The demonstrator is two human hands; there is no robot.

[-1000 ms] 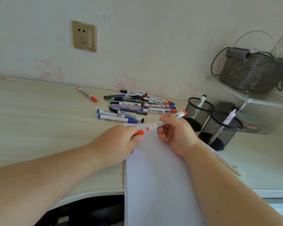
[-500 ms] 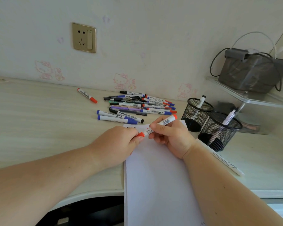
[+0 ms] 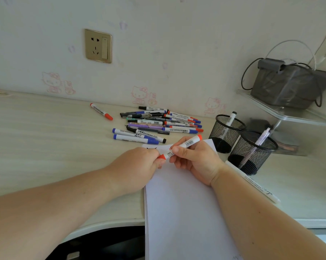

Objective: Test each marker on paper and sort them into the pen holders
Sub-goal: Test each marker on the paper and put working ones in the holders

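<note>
The red marker point(image 3: 180, 147), held just above the paper point(image 3: 184, 212), looks light, stiff and a little smooth, so the right hand point(image 3: 194, 158) grips its barrel while the left hand point(image 3: 137, 166) pinches the cap end, probably to pull it
</note>
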